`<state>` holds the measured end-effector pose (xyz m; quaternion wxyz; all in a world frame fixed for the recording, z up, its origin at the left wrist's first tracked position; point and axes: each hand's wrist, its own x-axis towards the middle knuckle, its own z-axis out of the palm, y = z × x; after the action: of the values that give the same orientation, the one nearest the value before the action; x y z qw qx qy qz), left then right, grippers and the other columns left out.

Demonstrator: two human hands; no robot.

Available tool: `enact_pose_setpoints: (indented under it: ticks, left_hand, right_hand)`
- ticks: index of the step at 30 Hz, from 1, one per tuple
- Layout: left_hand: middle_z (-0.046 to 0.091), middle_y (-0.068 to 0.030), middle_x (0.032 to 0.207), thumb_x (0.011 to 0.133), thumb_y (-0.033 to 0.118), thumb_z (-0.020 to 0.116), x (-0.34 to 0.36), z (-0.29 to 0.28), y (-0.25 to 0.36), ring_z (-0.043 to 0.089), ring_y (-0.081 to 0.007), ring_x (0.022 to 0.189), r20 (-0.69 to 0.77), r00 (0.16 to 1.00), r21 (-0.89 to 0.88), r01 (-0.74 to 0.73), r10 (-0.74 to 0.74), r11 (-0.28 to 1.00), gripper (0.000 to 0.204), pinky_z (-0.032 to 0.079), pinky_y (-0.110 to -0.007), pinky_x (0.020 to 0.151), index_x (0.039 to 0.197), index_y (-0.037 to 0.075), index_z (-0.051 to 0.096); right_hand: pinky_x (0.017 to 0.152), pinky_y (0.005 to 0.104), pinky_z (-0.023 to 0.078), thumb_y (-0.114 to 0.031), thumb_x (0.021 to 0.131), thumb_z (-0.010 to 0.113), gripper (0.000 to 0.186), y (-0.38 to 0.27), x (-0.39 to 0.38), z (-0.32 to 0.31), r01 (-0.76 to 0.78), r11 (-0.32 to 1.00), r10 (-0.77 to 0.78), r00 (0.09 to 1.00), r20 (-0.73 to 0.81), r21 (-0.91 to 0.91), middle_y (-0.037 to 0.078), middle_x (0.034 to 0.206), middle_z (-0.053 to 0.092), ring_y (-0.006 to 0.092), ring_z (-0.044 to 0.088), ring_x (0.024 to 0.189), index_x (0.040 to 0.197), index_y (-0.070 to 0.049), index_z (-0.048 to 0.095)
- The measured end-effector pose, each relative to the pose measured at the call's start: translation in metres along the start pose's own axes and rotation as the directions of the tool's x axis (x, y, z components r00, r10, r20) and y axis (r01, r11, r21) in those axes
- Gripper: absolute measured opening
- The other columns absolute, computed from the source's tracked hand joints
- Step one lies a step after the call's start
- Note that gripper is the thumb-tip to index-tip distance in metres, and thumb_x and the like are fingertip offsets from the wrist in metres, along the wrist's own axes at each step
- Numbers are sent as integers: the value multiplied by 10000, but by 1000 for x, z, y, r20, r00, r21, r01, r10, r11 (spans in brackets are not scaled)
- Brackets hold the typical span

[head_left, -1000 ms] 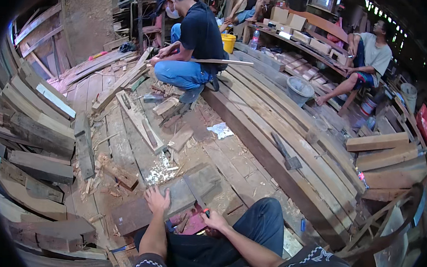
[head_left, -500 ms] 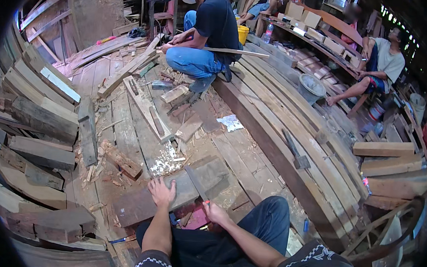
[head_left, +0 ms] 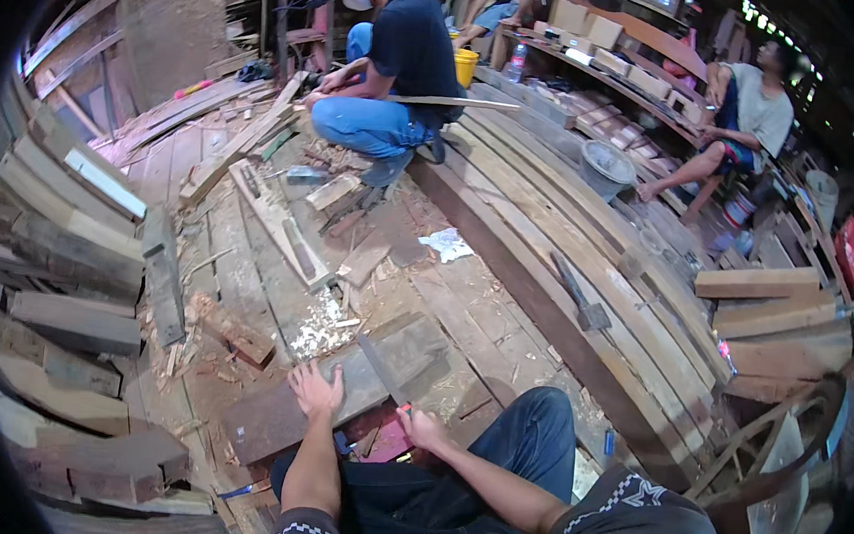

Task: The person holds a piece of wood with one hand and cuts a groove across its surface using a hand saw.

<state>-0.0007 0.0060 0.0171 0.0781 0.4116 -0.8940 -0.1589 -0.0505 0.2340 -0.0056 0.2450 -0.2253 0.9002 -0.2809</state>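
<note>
A dark, weathered board (head_left: 259, 430) lies crosswise in front of my bent legs. My left hand (head_left: 315, 389) rests flat near its middle, fingers spread on the wood. Just to the right, my right hand (head_left: 421, 427) grips the red-orange handle of a saw, whose straight steel blade (head_left: 379, 369) slants away across the board. Under the board's near edge a pink item (head_left: 388, 443) is partly hidden. Pale shavings (head_left: 324, 329) are scattered beyond the board.
A co-worker (head_left: 388, 63) crouches ahead holding a long strip. Other people sit by a bench (head_left: 623, 67). Long planks (head_left: 540, 236) with a mallet (head_left: 592, 315) run along the right, near a grey bucket (head_left: 605, 171). Timber pieces (head_left: 62, 319) line the left; offcuts litter the floor.
My right hand and the saw have shifted slightly forward and toward my left hand since a second ago. My left hand stays on the board. The whole view has also shifted a little.
</note>
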Motion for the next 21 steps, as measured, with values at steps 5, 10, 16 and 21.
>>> enact_pose_setpoints:
  ticks: [5, 10, 16, 21]
  left_hand:
    - [480, -184, 1360, 894, 564, 467, 1, 8, -10, 345, -313, 1345, -1, 999, 45, 35, -35, 998, 703, 137, -454, 1172, 1328, 12, 499]
    - [494, -186, 1333, 884, 540, 502, -2, -7, 2, 363, -322, 1319, 10, 999, -10, 42, -42, 999, 657, 150, -458, 1166, 1268, 8, 529]
    - [500, -202, 1305, 876, 529, 519, -4, 15, -8, 375, -337, 1289, -24, 1000, 3, 17, -17, 1000, 653, 160, -467, 1157, 1270, 7, 516]
    - [476, -212, 1355, 879, 549, 504, 2, 9, -9, 356, -346, 1318, -53, 999, 2, 8, -8, 1000, 682, 151, -461, 1164, 1289, 4, 507]
  right_hand:
    - [774, 564, 512, -482, 984, 415, 589, 4, -14, 8, 31, 999, -32, 999, -34, -19, 344, 838, 637, 500, 642, 855, 993, 70, 620]
    - [785, 555, 508, -465, 989, 423, 545, -10, 16, 1, 31, 998, -36, 996, 85, 56, 333, 911, 638, 488, 632, 900, 1005, 36, 638]
    - [812, 542, 501, -446, 990, 428, 503, 8, -11, 7, -37, 998, 36, 999, 35, 49, 328, 932, 640, 480, 630, 920, 1007, 4, 653]
    - [772, 548, 503, -457, 979, 452, 553, 7, 10, 6, 11, 1000, -11, 996, 87, -6, 347, 917, 635, 484, 639, 898, 949, 61, 645]
